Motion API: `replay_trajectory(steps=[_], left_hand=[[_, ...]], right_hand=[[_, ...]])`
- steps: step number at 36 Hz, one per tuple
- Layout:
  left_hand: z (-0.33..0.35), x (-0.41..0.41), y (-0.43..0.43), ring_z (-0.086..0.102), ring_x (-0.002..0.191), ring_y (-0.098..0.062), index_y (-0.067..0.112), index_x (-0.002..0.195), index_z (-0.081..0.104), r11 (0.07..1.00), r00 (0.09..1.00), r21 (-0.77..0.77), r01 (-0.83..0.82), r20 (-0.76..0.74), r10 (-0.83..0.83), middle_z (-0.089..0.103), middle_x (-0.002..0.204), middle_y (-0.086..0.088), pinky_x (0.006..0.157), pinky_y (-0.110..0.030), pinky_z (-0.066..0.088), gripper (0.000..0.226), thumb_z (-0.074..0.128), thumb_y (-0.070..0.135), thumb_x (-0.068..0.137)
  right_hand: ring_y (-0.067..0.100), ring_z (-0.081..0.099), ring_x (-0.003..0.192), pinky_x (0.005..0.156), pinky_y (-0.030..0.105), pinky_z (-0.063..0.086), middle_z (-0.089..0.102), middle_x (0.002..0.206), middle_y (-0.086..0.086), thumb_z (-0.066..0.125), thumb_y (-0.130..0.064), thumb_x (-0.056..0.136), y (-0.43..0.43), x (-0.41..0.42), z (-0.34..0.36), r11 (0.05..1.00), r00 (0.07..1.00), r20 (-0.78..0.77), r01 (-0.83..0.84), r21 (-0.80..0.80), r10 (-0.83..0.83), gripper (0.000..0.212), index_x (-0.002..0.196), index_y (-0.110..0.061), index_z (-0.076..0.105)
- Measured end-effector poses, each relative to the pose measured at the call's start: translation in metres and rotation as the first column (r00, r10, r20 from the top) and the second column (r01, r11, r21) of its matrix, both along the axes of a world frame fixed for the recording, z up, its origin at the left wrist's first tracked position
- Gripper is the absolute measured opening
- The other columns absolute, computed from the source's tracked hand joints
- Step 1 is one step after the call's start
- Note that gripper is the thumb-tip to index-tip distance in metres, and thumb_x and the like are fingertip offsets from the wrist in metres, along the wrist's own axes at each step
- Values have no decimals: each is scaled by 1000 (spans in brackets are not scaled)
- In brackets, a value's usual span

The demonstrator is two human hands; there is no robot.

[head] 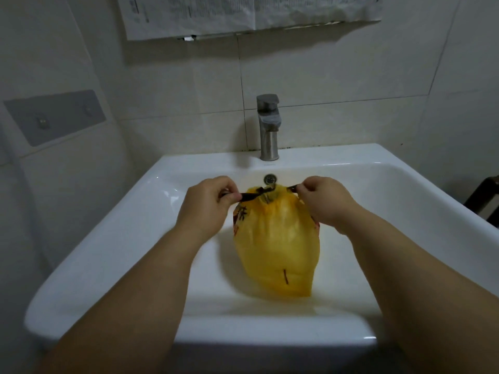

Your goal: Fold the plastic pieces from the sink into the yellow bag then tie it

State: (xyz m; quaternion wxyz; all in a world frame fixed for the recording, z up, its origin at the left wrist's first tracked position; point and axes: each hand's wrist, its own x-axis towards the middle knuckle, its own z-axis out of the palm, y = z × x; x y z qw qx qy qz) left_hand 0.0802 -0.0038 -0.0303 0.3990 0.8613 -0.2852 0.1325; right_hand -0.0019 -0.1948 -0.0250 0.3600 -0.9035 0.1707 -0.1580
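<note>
Propped in the white rectangular ceramic sink (108, 225), mouth to the far side for tying: bulging yellow plastic bag (275, 247). Flanked at its far top by left hand (208, 206) and right hand (324, 201), each pinching a dark handle end (248, 196), drawn apart sideways, likely to cinch the knot.

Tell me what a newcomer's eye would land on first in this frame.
The stuffed yellow bag stands out, lying in the basin of the white sink. At its mouth, toward the back of the basin, the left hand and the right hand each pinch a dark end, held out to either side. Behind them a steel faucet stands on the sink's rear ledge.
</note>
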Motion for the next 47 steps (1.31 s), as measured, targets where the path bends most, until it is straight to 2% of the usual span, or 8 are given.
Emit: replay_trajectory(steps=[10,15,18,22,27,33,37,47], left_hand=[[-12,12,5,56,84,-27,16,86,58,937,959,222,-271,-17,281,60,89,-5,68,-35,44,12,56,20,96],[-6,1,4,58,98,-22,20,99,57,986,963,-66,-154,-232,135,62,108,-4,83,-37,49,17,55,36,96],[7,-23,-7,43,131,-21,31,141,37,986,850,-165,41,-512,-121,34,150,0,106,-39,41,87,57,70,66],[-3,-28,-10,12,148,-31,45,148,-18,926,875,354,130,-481,61,-28,157,3,110,-41,35,134,81,62,59],[4,3,3,56,113,-25,35,147,32,981,956,190,-29,-283,83,55,134,-4,80,-28,44,71,68,29,86],[46,37,29,62,102,-25,39,110,65,983,976,-32,-183,-129,178,69,108,2,84,-35,51,35,55,13,89],[76,70,46,64,101,-26,37,100,63,981,981,-159,-113,-176,84,69,106,-1,89,-44,53,33,61,8,85],[99,155,32,55,116,-21,26,142,39,888,990,-437,-141,-89,114,46,130,2,97,-39,49,61,67,13,89]], right_hand=[[31,58,88,78,40,49,64,99,20,43,-22,100,-11,3,-10,982,983,-70,174,79,-169,36,112,6,62],[25,53,107,87,35,42,60,118,12,44,-28,101,-9,2,-2,907,998,50,6,421,-30,30,114,-7,61],[27,53,109,96,42,43,58,120,13,44,-31,101,-2,1,1,778,994,107,-50,626,-21,28,111,-10,60],[21,56,99,91,40,46,61,110,2,42,-35,102,13,4,3,718,984,178,-138,682,20,25,110,-18,58],[38,59,112,85,42,51,62,110,18,45,-33,101,28,15,19,642,967,244,-231,731,71,33,110,-5,60],[25,59,109,80,35,49,61,120,4,58,-42,91,37,48,53,873,925,299,-334,354,233,32,115,-21,59],[29,35,134,95,39,45,32,149,4,74,-44,73,45,82,59,939,929,158,-342,27,333,84,145,-37,31],[20,21,143,110,30,28,17,157,3,58,-24,93,56,161,64,956,920,262,-276,-98,292,65,150,-26,27]])
